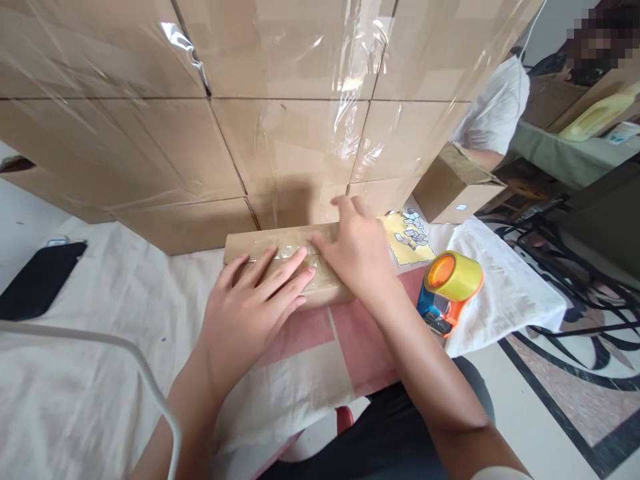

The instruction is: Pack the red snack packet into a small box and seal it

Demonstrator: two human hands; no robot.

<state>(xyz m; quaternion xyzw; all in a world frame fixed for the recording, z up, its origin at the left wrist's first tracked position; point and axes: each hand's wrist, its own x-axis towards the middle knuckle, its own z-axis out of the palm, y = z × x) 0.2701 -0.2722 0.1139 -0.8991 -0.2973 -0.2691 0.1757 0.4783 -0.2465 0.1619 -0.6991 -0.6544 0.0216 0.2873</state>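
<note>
A small cardboard box [287,240] lies on the cloth in front of me, with clear tape stuck along its top. My left hand [245,300] rests on the box's near left part, fingers spread flat over the tape. At the box's right part is my right hand [360,247], its thumb touching the top and its fingers apart and bent toward the far side. A tape dispenser [443,307], blue and orange with a yellow tape roll [455,275], lies to the right of my right forearm.
Behind the box rises a wall of stacked, taped cartons [300,140]. Yellow sticker sheets [407,237] and an open carton [453,183] sit at the right, near a person in a white sleeve [500,100]. A black phone-like object [40,280] and a grey cable [125,347] are at the left.
</note>
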